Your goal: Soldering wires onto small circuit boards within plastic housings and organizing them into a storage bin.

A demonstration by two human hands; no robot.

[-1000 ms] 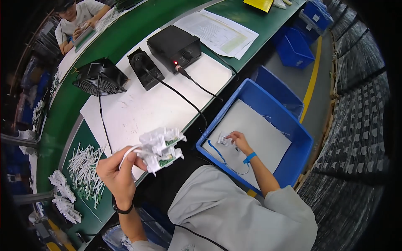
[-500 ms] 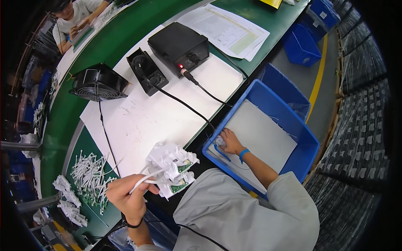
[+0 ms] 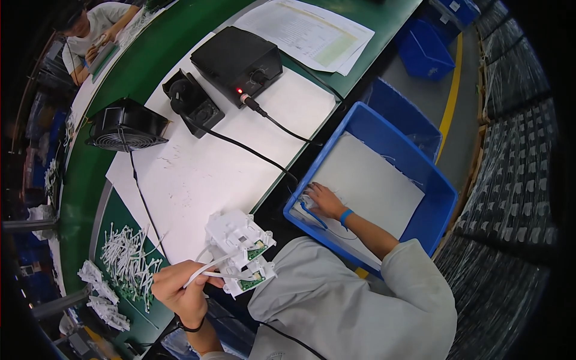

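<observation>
My left hand point(image 3: 183, 291) is closed on white flat cables in front of the bench. From those cables hang white plastic housings point(image 3: 231, 234) with small green circuit boards point(image 3: 255, 252) at their edges. Inside the blue bin point(image 3: 441, 183), my right hand point(image 3: 325, 202) reaches to the near left corner, fingers stretched and apart. Its fingertips lie over a small whitish part, partly hidden. Beside it curves a blue strip point(image 3: 312, 216). A pale sheet point(image 3: 372, 180) lines the bin.
On the green bench stand a black control box point(image 3: 237, 63) with a red light, a black soldering iron stand point(image 3: 192, 105) and a black fan point(image 3: 126, 126). White cables point(image 3: 126, 255) and white housings point(image 3: 99, 282) lie left. Papers point(image 3: 306, 33) lie far off. A co-worker point(image 3: 90, 36) sits across.
The white housings in my left hand have turned slightly and sunk a little. My right hand has shifted slightly left in the bin, its fingers now more spread. The whole view has shifted a little.
</observation>
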